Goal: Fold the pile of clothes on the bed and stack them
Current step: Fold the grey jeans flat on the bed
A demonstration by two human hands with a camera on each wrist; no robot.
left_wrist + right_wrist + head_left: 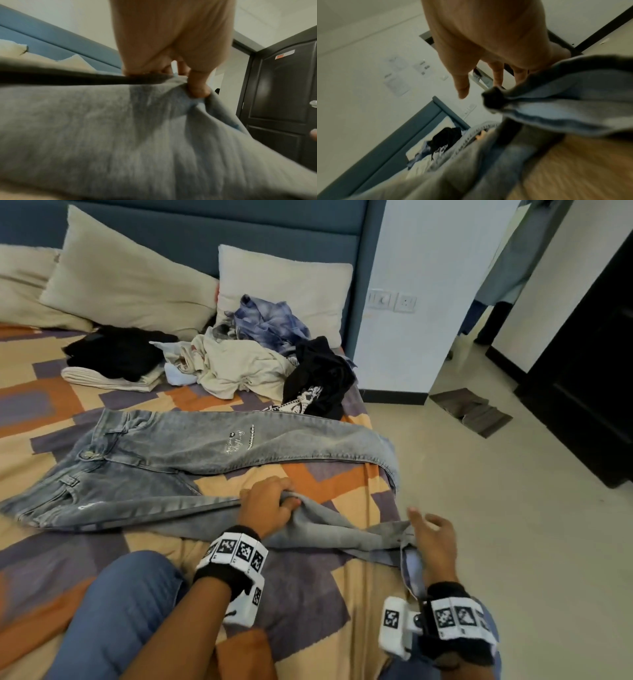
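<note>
Light grey-blue jeans [191,453] lie spread on the patterned bed [308,604], waist to the left, far leg reaching the right edge and hanging over it. My left hand [286,503] grips a bunched fold of the near leg; in the left wrist view its thumb [197,88] pinches the denim [102,128]. My right hand [426,523] rests over that leg's hem [407,546] with spread fingers. In the right wrist view its thumb [462,88] is straight and the hem [565,101] lies against the little-finger side. An unfolded clothes pile [246,361] sits by the pillows.
A folded stack [113,364], black on cream, lies left of the pile. Pillows [126,278] lean on the blue headboard [212,220]. My knee in blue trousers [120,611] is on the bed. Right of the bed are tiled floor [479,491], a white pillar [428,302] and a dark door [589,405].
</note>
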